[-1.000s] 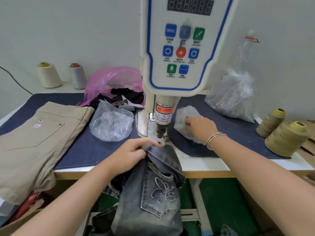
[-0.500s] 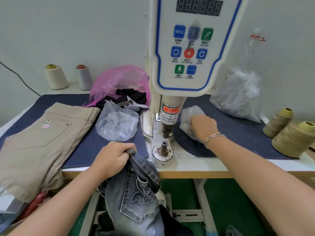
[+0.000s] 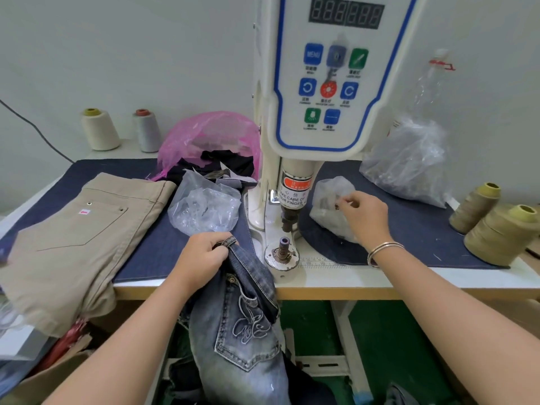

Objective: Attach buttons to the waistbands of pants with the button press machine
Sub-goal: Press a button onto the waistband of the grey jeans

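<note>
Jeans [image 3: 239,325] waistband gripped by left hand [image 3: 201,258] — right hand [image 3: 365,217] pinches button [image 3: 337,205].

Landmark: pink plastic bag [image 3: 209,135], back centre of the tabletop [image 3: 350,280], dark cloth scraps spilling from its mouth. Left of it, two thread cones against the wall: cream cone [image 3: 99,130] farther left, grey cone [image 3: 146,131] nearer the bag. In front and left of it, folded khaki trousers [image 3: 73,229] lying flat on the navy mat [image 3: 146,252], hanging over the tabletop edge. Far right of it, large crumpled clear bag [image 3: 409,162], empty clear bottle [image 3: 432,83] upright behind that. Farther right, two olive thread cones [image 3: 496,232] near the tabletop edge, touching or nearly so.
</note>
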`<state>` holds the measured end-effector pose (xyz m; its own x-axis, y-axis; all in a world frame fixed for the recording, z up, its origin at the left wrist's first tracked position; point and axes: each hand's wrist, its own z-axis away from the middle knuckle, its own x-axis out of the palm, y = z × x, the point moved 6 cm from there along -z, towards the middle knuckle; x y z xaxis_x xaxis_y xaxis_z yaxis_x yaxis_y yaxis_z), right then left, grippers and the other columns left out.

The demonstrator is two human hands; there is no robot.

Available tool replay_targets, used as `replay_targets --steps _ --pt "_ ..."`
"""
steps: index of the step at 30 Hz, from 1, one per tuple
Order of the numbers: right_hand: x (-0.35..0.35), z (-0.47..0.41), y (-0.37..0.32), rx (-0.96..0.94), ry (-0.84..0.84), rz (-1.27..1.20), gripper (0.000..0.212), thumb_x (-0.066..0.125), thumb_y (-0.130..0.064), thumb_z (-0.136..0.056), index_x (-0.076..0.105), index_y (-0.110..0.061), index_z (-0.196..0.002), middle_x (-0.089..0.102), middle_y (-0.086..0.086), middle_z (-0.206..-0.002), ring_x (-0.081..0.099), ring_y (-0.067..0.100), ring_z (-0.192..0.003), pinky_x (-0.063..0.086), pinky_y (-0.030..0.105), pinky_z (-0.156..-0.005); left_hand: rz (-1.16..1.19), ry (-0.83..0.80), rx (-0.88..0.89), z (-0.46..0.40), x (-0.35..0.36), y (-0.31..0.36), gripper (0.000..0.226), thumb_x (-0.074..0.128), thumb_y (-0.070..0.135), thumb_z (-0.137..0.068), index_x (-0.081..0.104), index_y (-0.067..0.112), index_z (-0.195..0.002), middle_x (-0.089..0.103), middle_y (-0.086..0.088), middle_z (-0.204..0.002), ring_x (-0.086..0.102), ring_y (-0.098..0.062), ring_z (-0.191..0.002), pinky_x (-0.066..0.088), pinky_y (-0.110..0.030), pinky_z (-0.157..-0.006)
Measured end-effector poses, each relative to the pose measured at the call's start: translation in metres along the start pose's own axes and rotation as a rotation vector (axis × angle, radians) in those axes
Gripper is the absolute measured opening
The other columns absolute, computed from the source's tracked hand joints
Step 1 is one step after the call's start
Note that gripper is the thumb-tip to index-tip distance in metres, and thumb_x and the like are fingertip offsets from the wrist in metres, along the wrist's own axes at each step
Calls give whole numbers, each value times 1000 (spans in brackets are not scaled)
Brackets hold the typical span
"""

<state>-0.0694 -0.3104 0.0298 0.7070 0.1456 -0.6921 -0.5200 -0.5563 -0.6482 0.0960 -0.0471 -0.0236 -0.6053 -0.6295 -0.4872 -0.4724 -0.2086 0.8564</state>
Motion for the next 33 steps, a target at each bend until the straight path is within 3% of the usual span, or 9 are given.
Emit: replay_targets --steps 3,5,7,11,19,23,28,33 --pt "-9 36 -9 114 19 -500 16 67 -24 -86 71 -12 -76 61 2 -68 50 10 -62 43 27 -60 -1 -2 -6 -1 1 0 21 40 14 -63 58 5 -66 47 0 -57 39 -12 -58 31 -31 -60" --pt "14 76 -21 292 -268 -787 17 68 -24 -86 70 -19 -70 48 -4 -55 38 7 -46 35 19 -45 -4 1 -7 -1 0 1 23 41 15 -63 59 3 -68 49 -1 -58 40 -12 -58 32 -31 -61" --pt "37 109 -36 443 -537 -937 16 65 -20 -87 63 -12 -74 39 -7 -49 29 7 -39 24 16 -39 -9 7 -2 -1 0 2 25 41 15 -63 59 0 -70 48 -2 -58 39 -12 -58 32 -31 -61" --pt "48 124 -55 664 -655 -1178 8 62 -13 -87 59 -6 -87 37 -5 -47 26 5 -33 19 16 -33 25 8 -3 0 0 2 24 41 14 -64 60 0 -70 48 -4 -60 40 -14 -60 31 -30 -61" --pt "53 129 -66 951 -720 -1434 10 57 -12 -88 61 -3 -87 37 -5 -42 30 4 -28 23 14 -28 51 -5 3 -2 1 -1 23 41 13 -63 59 0 -69 47 -1 -58 39 -13 -58 31 -30 -60" --pt "52 132 -67 943 -701 -1498 15 62 -9 -70 65 -1 -83 37 -5 -44 30 5 -29 24 15 -28 66 -3 1 -2 2 -3 23 41 13 -62 55 -4 -69 40 -2 -57 34 -14 -58 27 -30 -61" --pt "52 132 -69 931 -683 -1463 10 57 -10 -82 63 -3 -83 38 -4 -44 31 5 -30 24 14 -30 66 6 12 0 1 -2 17 41 13 -63 59 11 -63 43 5 -54 35 -13 -55 29 -30 -59" --pt "50 134 -72 924 -698 -1491 16 61 -9 -71 62 -2 -86 40 -3 -45 33 6 -30 25 15 -30 31 53 35 3 -2 -1 21 41 14 -65 61 22 -63 47 8 -54 38 -12 -54 32 -29 -58"
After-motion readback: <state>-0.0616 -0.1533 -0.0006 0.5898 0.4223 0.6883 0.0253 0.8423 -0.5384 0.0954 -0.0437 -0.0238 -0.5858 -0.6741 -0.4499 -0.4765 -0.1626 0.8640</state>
